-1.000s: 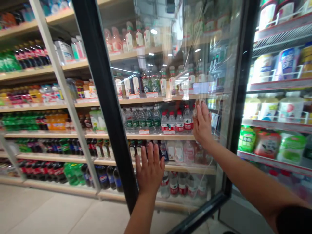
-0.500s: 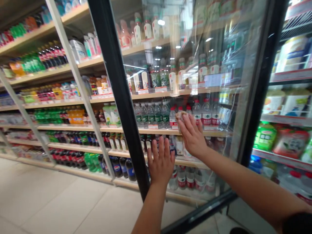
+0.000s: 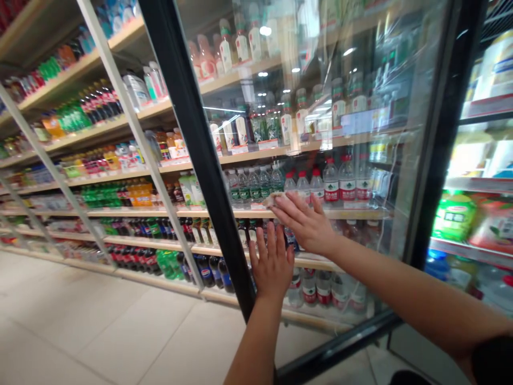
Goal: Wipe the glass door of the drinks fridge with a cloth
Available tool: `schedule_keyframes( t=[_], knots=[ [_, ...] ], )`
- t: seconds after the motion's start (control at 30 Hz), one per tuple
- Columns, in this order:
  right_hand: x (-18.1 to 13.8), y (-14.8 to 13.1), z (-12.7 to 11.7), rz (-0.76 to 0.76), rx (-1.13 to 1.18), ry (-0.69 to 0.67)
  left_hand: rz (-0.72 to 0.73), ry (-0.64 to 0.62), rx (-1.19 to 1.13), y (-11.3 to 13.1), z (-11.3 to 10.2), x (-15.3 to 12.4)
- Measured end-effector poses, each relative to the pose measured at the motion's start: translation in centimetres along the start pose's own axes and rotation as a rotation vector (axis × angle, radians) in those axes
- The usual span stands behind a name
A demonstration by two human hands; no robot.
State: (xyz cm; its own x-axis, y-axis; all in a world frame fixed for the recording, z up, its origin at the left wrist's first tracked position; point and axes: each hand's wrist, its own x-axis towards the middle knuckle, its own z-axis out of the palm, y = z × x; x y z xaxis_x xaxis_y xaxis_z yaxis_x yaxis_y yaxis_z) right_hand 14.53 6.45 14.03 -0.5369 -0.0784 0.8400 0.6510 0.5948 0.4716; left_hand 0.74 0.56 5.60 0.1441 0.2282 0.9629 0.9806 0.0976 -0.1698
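My right hand [image 3: 306, 222] presses a crumpled, light brownish cloth [image 3: 274, 200] flat against a glass door [image 3: 417, 133]. The cloth sticks out past its fingertips on the left; the rest is hidden under the palm and fingers. Lower and to the left, my left hand [image 3: 272, 267] lies on the same pane with its fingers stretched upward and nothing in it. The door's black frame [image 3: 194, 123] runs down just left of that hand. Through the pane, bottled drinks show behind both hands, and ceiling lights reflect in the glass.
Long wooden shelves [image 3: 116, 172] with soda and juice bottles stretch away to the left, split by pale uprights [image 3: 122, 101]. At the right, a lit cooler [image 3: 467, 251] holds more drinks. A light tiled floor [image 3: 108, 326] lies at lower left.
My right hand has slid left and slightly down with the cloth, its fingers now slanting more to the left, closer above my left hand. The view has shifted slightly; my left hand stays on the glass.
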Motion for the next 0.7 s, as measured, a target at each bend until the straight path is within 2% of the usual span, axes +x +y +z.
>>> schedule_keyframes(
  t=[0.13, 0.23, 0.33, 0.43, 0.6, 0.7],
  knots=[
    [2.6, 0.9, -0.4, 0.061, -0.036, 0.042, -0.001, 0.0, -0.002, 0.0, 0.0, 0.0],
    [2.8, 0.4, -0.4, 0.102, -0.026, 0.04, 0.004, 0.014, 0.0, -0.1, 0.1, 0.0],
    [1.4, -0.3, -0.4, -0.024, 0.009, -0.005, -0.005, 0.009, -0.016, -0.1, 0.3, -0.2],
    [1.2, 0.7, -0.7, -0.097, 0.022, -0.045, -0.009, 0.007, -0.012, -0.2, 0.4, -0.3],
    [1.9, 2.5, -1.2, 0.138, 0.015, -0.004, -0.016, -0.02, -0.012, -0.1, 0.2, -0.3],
    [0.6, 1.8, -1.0, 0.119, 0.036, -0.011, -0.014, -0.024, -0.029, -0.1, 0.1, -0.2]
  ],
)
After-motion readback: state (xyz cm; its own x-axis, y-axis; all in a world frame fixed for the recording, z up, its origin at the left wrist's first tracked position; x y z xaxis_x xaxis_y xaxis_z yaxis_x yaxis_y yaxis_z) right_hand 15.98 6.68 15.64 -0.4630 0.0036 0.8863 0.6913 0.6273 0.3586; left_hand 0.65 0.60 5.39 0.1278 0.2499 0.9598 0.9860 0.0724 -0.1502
